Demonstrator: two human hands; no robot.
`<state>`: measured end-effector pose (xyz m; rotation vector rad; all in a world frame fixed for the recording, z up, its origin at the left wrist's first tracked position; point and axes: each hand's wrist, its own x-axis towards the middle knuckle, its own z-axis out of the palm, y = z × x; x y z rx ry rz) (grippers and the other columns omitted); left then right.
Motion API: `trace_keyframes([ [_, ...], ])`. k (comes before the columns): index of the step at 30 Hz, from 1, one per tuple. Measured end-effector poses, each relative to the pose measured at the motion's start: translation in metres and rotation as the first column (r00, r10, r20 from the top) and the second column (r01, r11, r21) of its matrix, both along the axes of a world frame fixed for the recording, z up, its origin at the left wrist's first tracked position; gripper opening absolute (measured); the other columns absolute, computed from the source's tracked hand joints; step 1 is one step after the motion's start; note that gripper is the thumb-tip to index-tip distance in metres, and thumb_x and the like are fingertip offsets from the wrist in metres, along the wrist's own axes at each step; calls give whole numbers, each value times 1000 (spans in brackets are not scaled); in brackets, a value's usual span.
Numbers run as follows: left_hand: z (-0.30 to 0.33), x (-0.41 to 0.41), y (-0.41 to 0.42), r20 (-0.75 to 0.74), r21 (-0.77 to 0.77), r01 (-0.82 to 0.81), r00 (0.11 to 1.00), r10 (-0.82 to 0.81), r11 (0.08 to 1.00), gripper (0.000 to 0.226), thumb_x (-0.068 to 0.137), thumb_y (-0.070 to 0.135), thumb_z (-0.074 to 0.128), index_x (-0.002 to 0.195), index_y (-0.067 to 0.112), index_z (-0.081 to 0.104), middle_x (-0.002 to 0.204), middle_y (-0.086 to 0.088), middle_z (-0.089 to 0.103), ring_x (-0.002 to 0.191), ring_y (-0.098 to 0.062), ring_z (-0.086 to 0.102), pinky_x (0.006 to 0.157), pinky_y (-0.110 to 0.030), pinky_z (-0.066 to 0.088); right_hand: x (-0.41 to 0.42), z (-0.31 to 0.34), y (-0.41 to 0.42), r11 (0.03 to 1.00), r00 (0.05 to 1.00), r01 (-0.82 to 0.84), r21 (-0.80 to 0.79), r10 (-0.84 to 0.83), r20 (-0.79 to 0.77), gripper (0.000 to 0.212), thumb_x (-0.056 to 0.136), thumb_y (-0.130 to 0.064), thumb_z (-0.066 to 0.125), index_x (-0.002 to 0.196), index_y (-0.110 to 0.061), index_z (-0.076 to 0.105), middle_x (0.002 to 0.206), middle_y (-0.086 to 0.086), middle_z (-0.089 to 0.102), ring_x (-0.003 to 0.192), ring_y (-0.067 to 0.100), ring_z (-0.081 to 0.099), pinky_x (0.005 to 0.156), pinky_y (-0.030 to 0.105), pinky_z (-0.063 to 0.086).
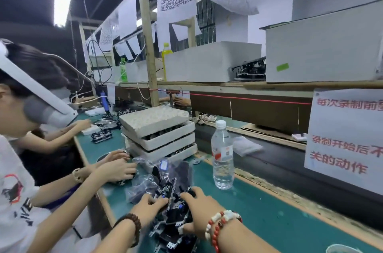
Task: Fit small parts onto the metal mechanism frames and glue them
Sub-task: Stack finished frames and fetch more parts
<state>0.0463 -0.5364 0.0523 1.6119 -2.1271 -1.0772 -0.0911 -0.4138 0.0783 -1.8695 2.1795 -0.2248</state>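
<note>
Metal mechanism frames (176, 217): heaped on the green counter (269, 211), near its front edge. Left hand (150, 207) and right hand (199, 209): laid on the heap, fingers curled into it. Water bottle (222, 155): upright, just behind.

Green bench (275, 211): water bottle (222, 155), foam trays (161, 134), frames (176, 211)
</note>
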Motion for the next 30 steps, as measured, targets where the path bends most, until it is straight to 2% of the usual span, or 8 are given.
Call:
trace_keyframes([
  [3,0,-4,1,-14,12,-25,1000,25,1000,46,81,60,53,83,16,39,78,3,47,66,-10,41,55,-23,31,8,0,-1,999,1000,0,-40,-1,-27,64,83,-32,67,133,-22,29,150,7,10,130,35,29,100,48,42],
  [5,2,-6,3,15,17,-3,1000,2,1000,55,80,64,51,99,12,45,100,-4,58,73,-9,48,57,-21,35,8,3,1,998,998,-22,-56,19,-59,58,84,-30,66,129,-22,30,151,6,9,131,35,26,97,49,43],
  [9,4,-5,3,21,78,-15,1000,13,997,72,76,64,56,118,7,42,122,-12,56,103,-21,57,70,-26,40,5,5,8,989,959,-116,-87,89,-267,48,91,-33,54,130,-19,31,136,17,35,116,38,44,86,47,44],
  [16,8,-11,4,-76,219,50,997,-35,974,99,69,59,68,135,-6,33,142,-26,36,127,-38,41,102,-45,37,-4,8,19,976,962,-172,-132,137,-235,30,96,-23,43,124,-15,34,122,18,42,106,35,49,76,43,43],
  [23,17,-25,16,39,210,109,992,-120,972,85,79,66,51,137,6,34,141,-17,42,128,-31,44,103,-37,36,-16,15,39,977,962,-164,-138,128,-243,33,95,-30,43,124,-19,34,113,20,43,92,36,54,67,38,36],
  [27,19,-27,22,106,136,67,991,-81,989,74,87,62,40,131,3,41,125,-17,58,114,-30,56,97,-36,42,-24,15,50,974,961,-161,-157,118,-251,34,97,-33,39,130,-28,34,110,18,45,90,34,56,69,38,40],
  [28,19,-27,24,65,138,46,996,-56,989,73,87,62,39,129,1,42,102,-17,67,93,-27,64,90,-37,47,-26,14,52,975,965,-147,-166,105,-239,32,97,-33,38,128,-28,35,110,17,45,91,33,56,70,38,40],
  [30,21,-25,25,-48,226,-28,998,40,974,74,86,62,39,127,1,45,49,-6,51,43,-16,47,56,-28,48,-31,14,53,977,985,-72,-200,37,-170,28,98,-33,36,125,-28,36,110,15,47,92,32,57,74,38,45],
])
